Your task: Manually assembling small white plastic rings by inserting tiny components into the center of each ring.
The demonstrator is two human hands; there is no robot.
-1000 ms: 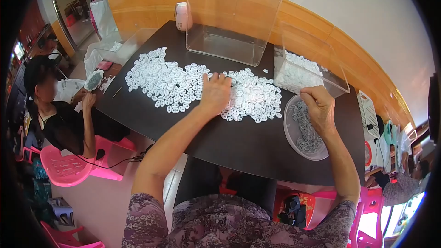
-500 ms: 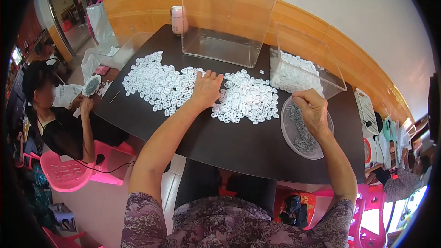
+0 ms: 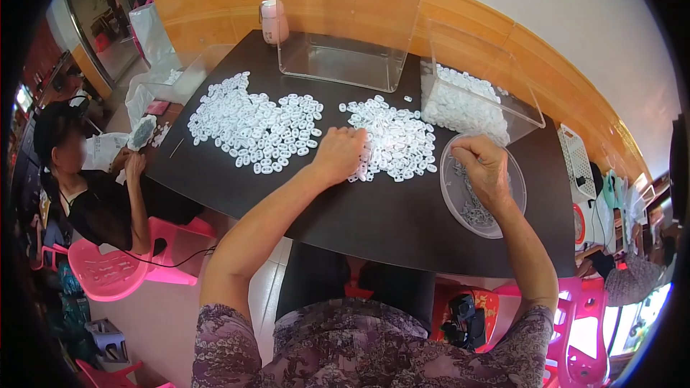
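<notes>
Two heaps of small white oval plastic pieces with holes lie on the dark table (image 3: pixel 359 233): a left heap (image 3: pixel 248 126) and a right heap (image 3: pixel 392 140). My left hand (image 3: pixel 341 152) rests at the near left edge of the right heap, its fingers bent in among the pieces; the fingertips are hidden. My right hand (image 3: pixel 487 169) is over a clear round bowl (image 3: pixel 453 207) of small grey screw-like parts, thumb and forefinger pinched together near the rim. Whatever is between them is too small to make out.
An upright clear plastic bin (image 3: pixel 352 75) stands at the back, beside a pink bottle (image 3: pixel 272 23). Another clear bin (image 3: pixel 466 111), lying tipped, holds more white pieces. A person (image 3: pixel 79 172) works at the left corner near a thin metal tool (image 3: pixel 177 148). A white basket (image 3: pixel 576 162) sits beyond the right edge.
My left hand has moved rightward from the left heap's edge to the right heap, and a gap shows between the heaps. My right hand stays over the bowl. The view has shifted slightly.
</notes>
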